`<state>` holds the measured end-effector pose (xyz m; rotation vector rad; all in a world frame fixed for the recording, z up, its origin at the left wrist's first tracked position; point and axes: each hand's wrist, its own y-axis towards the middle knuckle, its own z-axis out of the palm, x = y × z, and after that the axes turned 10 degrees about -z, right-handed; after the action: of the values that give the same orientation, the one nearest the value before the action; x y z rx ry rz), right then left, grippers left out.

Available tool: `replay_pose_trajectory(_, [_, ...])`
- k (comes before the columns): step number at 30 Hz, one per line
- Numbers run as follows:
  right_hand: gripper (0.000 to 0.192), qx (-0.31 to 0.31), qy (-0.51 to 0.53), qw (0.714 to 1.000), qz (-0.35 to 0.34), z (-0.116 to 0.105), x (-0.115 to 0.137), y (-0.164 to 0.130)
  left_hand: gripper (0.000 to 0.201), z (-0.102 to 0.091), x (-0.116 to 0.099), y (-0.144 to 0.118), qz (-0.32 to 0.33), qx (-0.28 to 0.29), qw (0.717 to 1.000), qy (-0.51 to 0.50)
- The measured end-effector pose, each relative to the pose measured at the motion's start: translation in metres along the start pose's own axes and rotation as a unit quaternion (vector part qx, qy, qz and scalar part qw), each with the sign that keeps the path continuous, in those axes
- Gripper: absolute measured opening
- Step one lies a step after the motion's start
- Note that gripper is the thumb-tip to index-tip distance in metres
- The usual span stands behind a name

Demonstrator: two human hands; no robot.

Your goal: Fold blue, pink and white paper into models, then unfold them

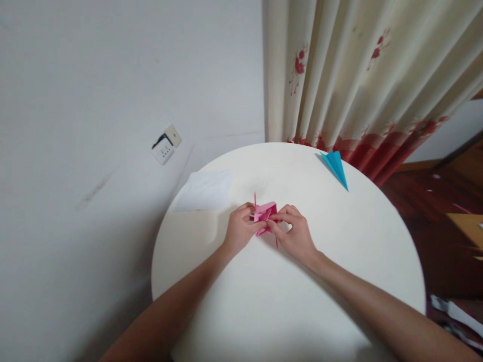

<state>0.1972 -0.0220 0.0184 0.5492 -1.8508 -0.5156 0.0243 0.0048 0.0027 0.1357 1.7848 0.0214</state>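
A small pink folded paper piece (265,213) sits at the middle of a round white table (339,261). My left hand (239,230) pinches its left side with thumb and fingers. From the right, my right hand (294,232) pinches the same piece, fingertips meeting at its centre. Thin pink points stick out above and below the hands. Part of the paper is hidden under my fingers.
A folded blue paper shape (335,166) lies near the table's far right edge. A white sheet (206,191) rests at the far left edge. A floral curtain (358,75) hangs behind, a wall socket (166,145) at left, dark floor at right.
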Motion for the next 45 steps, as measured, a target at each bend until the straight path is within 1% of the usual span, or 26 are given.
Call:
replay_pose_trajectory(6, [0.011,-0.001,0.005,1.000,0.008,0.000,0.002,0.000,0.017,-0.001,0.000,-0.001,0.021,-0.009,0.999,0.039])
replay_pose_trajectory(10, [0.014,-0.003,0.005,1.000,0.017,0.002,0.001,-0.001,0.015,-0.001,-0.007,-0.003,0.056,-0.026,0.994,0.092])
replay_pose_trajectory(13, [0.015,-0.016,0.014,0.999,0.032,0.003,-0.002,-0.001,0.015,-0.001,-0.011,-0.003,0.070,-0.022,0.993,0.096])
replay_pose_trajectory(15, [0.014,-0.023,0.018,0.999,0.045,0.003,-0.003,-0.001,0.016,-0.001,-0.010,-0.003,0.055,-0.010,0.996,0.065])
replay_pose_trajectory(19, [0.014,-0.026,0.032,0.998,0.053,0.003,-0.005,0.000,0.022,-0.001,-0.005,0.000,-0.004,0.019,1.000,-0.021])
replay_pose_trajectory(22, [0.013,-0.027,0.041,0.997,0.052,0.003,-0.005,0.000,0.026,-0.001,-0.002,0.002,-0.022,0.035,0.998,-0.049])
replay_pose_trajectory(28, [0.014,-0.022,0.043,0.998,0.047,0.004,-0.004,-0.001,0.024,-0.002,-0.003,0.001,-0.025,0.036,0.998,-0.034])
replay_pose_trajectory(32, [0.014,-0.022,0.043,0.998,0.041,0.003,-0.002,-0.001,0.024,-0.002,-0.007,-0.001,-0.015,0.036,0.999,-0.027])
replay_pose_trajectory(36, [0.014,-0.022,0.041,0.998,0.035,0.003,-0.001,-0.001,0.018,0.000,-0.008,-0.003,0.000,0.026,1.000,-0.010])
replay_pose_trajectory(39, [0.015,-0.020,0.039,0.998,0.039,0.004,0.000,-0.002,0.018,0.000,-0.006,-0.003,0.003,0.012,1.000,-0.001])
replay_pose_trajectory(42, [0.014,-0.021,0.048,0.997,0.052,0.003,-0.001,-0.001,0.019,0.000,-0.003,0.000,-0.028,-0.005,1.000,-0.008])
replay_pose_trajectory(44, [0.013,-0.022,0.064,0.995,0.072,0.002,-0.002,0.000,0.018,0.000,-0.002,0.003,-0.070,-0.004,0.996,-0.048])
replay_pose_trajectory(45, [0.013,-0.023,0.079,0.993,0.085,0.002,-0.003,0.001,0.018,0.000,-0.002,0.004,-0.096,0.002,0.992,-0.085])
